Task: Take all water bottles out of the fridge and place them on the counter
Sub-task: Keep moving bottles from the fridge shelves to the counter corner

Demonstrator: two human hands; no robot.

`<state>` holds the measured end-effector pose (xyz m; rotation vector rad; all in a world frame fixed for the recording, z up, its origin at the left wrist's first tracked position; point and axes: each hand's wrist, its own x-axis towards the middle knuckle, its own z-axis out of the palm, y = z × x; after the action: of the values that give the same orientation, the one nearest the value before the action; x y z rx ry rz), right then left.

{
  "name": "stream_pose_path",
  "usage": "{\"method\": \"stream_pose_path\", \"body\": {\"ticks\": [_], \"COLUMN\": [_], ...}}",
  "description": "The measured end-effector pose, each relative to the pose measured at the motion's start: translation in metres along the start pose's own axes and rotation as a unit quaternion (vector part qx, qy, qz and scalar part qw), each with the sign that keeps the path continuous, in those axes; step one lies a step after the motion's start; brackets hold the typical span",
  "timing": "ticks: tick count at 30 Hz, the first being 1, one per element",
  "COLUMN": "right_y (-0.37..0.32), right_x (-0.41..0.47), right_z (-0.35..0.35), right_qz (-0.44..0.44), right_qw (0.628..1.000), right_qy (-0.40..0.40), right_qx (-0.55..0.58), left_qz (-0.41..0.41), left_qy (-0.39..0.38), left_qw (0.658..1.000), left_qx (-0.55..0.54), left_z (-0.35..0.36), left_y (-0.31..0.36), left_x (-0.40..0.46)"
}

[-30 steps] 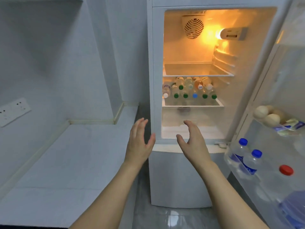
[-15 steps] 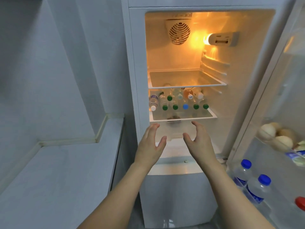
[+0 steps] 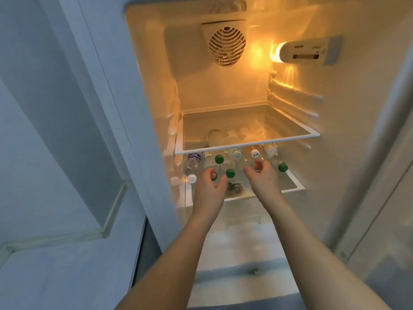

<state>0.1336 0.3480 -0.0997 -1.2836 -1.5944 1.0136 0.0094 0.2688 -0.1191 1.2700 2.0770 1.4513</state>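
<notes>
Several clear water bottles lie on their sides on the fridge's lower shelf (image 3: 298, 188), caps facing me: green caps (image 3: 230, 173), a white cap (image 3: 192, 179) at the left, another green cap (image 3: 283, 167) at the right. My left hand (image 3: 210, 186) is in among them, its fingers and thumb curled round a green-capped bottle (image 3: 214, 175). My right hand (image 3: 262, 179) curls over a blue-capped bottle (image 3: 245, 170) and hides most of it. More bottles lie stacked behind, partly hidden under the glass shelf above.
An empty glass shelf (image 3: 245, 146) sits just above the bottles and leaves little height. The pale counter (image 3: 55, 278) lies to the lower left beside the fridge wall. The fridge door edge (image 3: 397, 153) is at the right. A drawer sits below the bottle shelf.
I have moved closer to the fridge. Both hands went up and forward from the drawer level onto the bottle shelf, and their fingers have curled round bottles.
</notes>
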Motion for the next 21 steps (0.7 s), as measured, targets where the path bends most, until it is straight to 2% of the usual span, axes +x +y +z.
{"method": "stream_pose_path", "body": {"ticks": [10, 16, 21], "right_y": [0.017, 0.030, 0.031], "right_x": [0.105, 0.134, 0.140], "right_z": [0.046, 0.065, 0.078], "right_qz": [0.069, 0.095, 0.130], "right_qw": [0.997, 0.993, 0.990], "right_qy": [-0.013, -0.050, -0.033], "right_qx": [-0.006, -0.055, -0.045], "left_qz": [-0.103, -0.127, -0.158], "left_qy": [0.021, 0.013, -0.008], "left_qw": [0.994, 0.990, 0.983], "left_qx": [0.006, 0.066, 0.094], "left_z": [0.045, 0.059, 0.064], "left_y": [-0.021, -0.033, -0.035], "left_x": [0.106, 0.134, 0.148]}}
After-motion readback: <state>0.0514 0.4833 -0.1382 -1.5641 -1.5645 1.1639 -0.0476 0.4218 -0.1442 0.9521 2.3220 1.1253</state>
